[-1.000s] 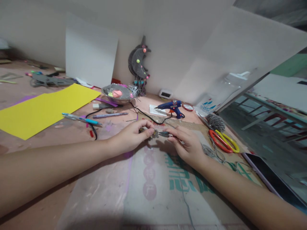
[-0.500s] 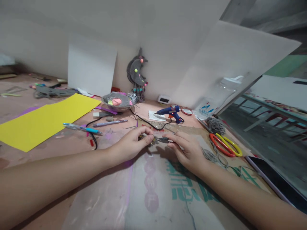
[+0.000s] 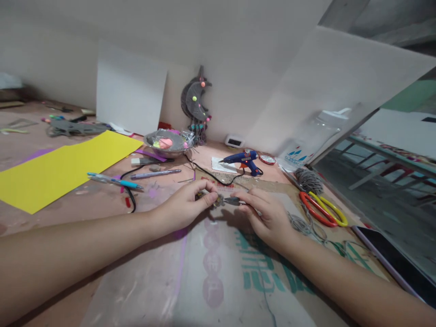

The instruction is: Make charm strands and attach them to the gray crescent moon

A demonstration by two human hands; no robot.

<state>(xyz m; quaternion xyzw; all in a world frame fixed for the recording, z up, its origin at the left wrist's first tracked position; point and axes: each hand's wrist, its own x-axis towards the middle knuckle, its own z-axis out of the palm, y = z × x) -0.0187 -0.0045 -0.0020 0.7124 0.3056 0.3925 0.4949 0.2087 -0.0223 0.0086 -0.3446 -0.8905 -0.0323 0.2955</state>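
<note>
My left hand [image 3: 190, 202] is closed, thumb against forefinger, on a small grey and yellow piece [image 3: 219, 200] that sticks out past the fingertips. From the other side, my right hand [image 3: 267, 214] pinches a dark grey pointed piece [image 3: 232, 200], its narrow end facing left. The two pieces meet or nearly meet; whether they touch I cannot tell. Both hands hover over a clear plastic sheet [image 3: 150, 281] with purple and green print showing. Behind them a blue glue gun [image 3: 240, 157] stands with its nozzle over a white square [image 3: 225, 166]. My fingers hide most of the left piece.
Scissors with red and yellow handles [image 3: 318, 209], grey yarn [image 3: 308, 180] and a phone [image 3: 391, 259] lie at right. A clear bottle [image 3: 306, 141] stands behind. Leftward are yellow paper [image 3: 68, 168], pens [image 3: 116, 180] and a bowl [image 3: 155, 144]. A moon decoration [image 3: 195, 102] leans on the wall.
The view has shifted slightly, so the things at the right appear a little farther right. Both hands keep nearly the same pose and hold on their pieces.
</note>
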